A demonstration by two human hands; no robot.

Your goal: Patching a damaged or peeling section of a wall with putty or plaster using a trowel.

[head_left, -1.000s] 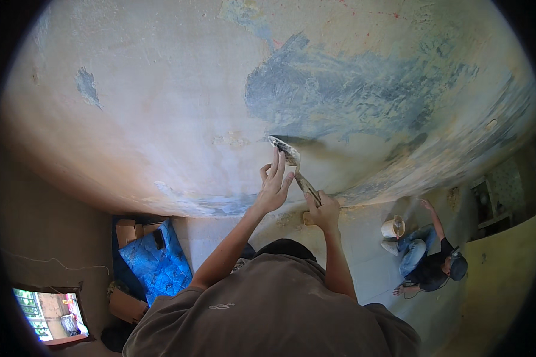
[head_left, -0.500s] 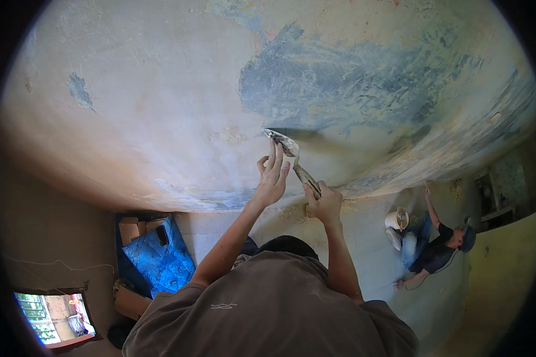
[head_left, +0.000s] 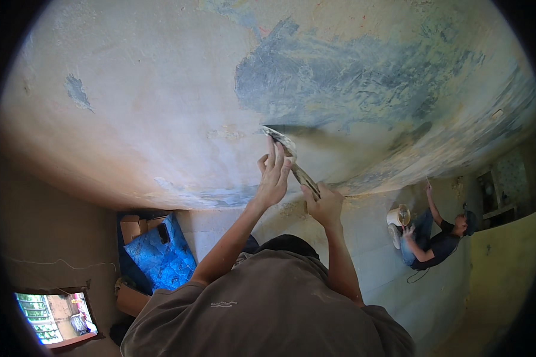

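Note:
A trowel (head_left: 284,141) with a pale, smeared blade is held against the wall (head_left: 178,95) in front of me. My right hand (head_left: 326,206) is closed around its handle. My left hand (head_left: 273,177) reaches up to the blade, its fingers stretched out and the tips resting on the blade's face. The blade's upper edge meets the wall just below a large grey-blue patch (head_left: 315,77) of rough, streaky coating. Left of the blade, the wall is smoother and paler.
On the right, a co-worker (head_left: 438,247) in dark clothes and a cap crouches by a white bucket (head_left: 393,218), one arm raised to the wall. Down on the left lies a crumpled blue sheet (head_left: 164,256) beside cardboard boxes (head_left: 131,297). A window opening (head_left: 56,318) is at lower left.
My trowel has tilted slightly and both hands stay nearly in place. The co-worker's lower arm has swung from outstretched to beside the bucket.

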